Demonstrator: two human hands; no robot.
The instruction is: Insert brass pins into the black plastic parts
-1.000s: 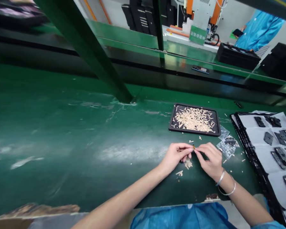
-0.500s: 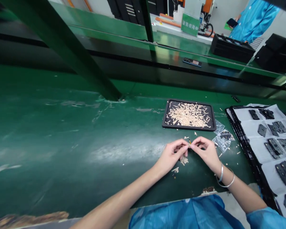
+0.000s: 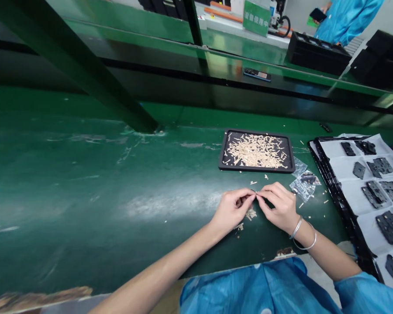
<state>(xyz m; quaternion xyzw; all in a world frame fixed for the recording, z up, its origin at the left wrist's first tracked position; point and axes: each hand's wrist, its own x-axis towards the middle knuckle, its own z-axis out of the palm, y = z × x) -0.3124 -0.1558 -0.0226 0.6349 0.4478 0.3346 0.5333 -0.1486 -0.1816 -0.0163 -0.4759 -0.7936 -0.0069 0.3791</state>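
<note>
My left hand [image 3: 233, 206] and my right hand [image 3: 278, 206] meet fingertip to fingertip over the green bench [image 3: 124, 183]. Each pinches thumb against fingers at a tiny piece between them, too small and covered to name. Beneath my left fingers lies a little heap of beige slips [image 3: 250, 213], with a few more scraps [image 3: 239, 226] closer to me. Just beyond both hands is a black tray [image 3: 220, 162] strewn with many thin beige strips [image 3: 255, 150].
A clear plastic bag [image 3: 305, 186] with dark bits lies right of my hands. Farther right, white-lined trays [image 3: 363, 174] carry several black parts. A green post [image 3: 118, 96] slants down at left. Behind the rail, a person in a blue sleeve [image 3: 350, 22] holds a phone [image 3: 317, 15].
My fingertips have drawn closer together, and the small yellow-and-dark piece that showed between them is now mostly covered. The whole view has shifted slightly.
</note>
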